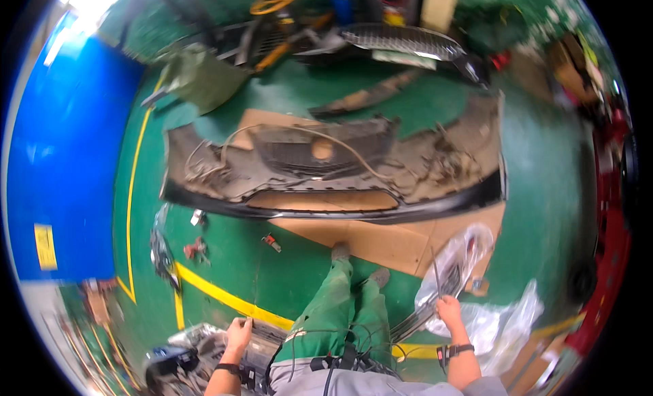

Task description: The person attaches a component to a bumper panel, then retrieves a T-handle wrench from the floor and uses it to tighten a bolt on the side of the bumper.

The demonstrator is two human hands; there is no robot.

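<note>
My right hand (449, 312) is closed around a thin dark rod (436, 270) that points upward; its exact kind is unclear. Behind the rod lies a part partly wrapped in clear plastic (474, 241). On the lower left, my left hand (238, 335) has its fingers pressed together beside the edge of a greyish panel (266, 333); what they grip, if anything, is hidden. Ahead of my feet, a large car bumper (452, 204) lies with its inner side up on flattened cardboard (381, 241). A cable (347, 148) loops across its mesh grille (299, 158).
Small red-and-silver pieces (197, 249) and a dark lamp-like part (162, 253) lie on the green floor. A blue panel (64, 165) stands left. More trim pieces and a chrome grille (405, 41) sit at the back. Plastic sheeting (510, 331) lies right, near a red object (609, 260).
</note>
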